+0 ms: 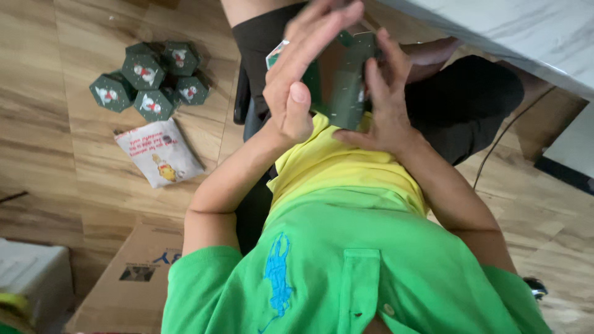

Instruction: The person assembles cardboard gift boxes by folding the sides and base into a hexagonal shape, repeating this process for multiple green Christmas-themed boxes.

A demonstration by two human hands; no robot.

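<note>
The lower middle of the view is filled by a green and yellow shirt (pixel 346 247), whose lower edge is cut off by the frame. At two o'clock a pale marbled tabletop (pixel 513 31) is seen only as a corner. At seven o'clock a brown cardboard box (pixel 133 278) is partly cut off, and beside it a pale object (pixel 31 272) is too blurred to be identified. At ten o'clock a cluster of dark green hexagonal boxes (pixel 151 77) is stacked on the wooden floor (pixel 37 124), with a white printed pouch (pixel 159 153) lying just below it.

At twelve o'clock a dark green flat card piece (pixel 340 77) is held up between both hands; its shape is largely hidden. The left hand (pixel 303 68) is laid over its left side, fingers together and extended, thumb pressed against the card. The right hand (pixel 387 99) grips the right edge, fingers curled round it. Dark trousers (pixel 470 99) are seen behind.
</note>
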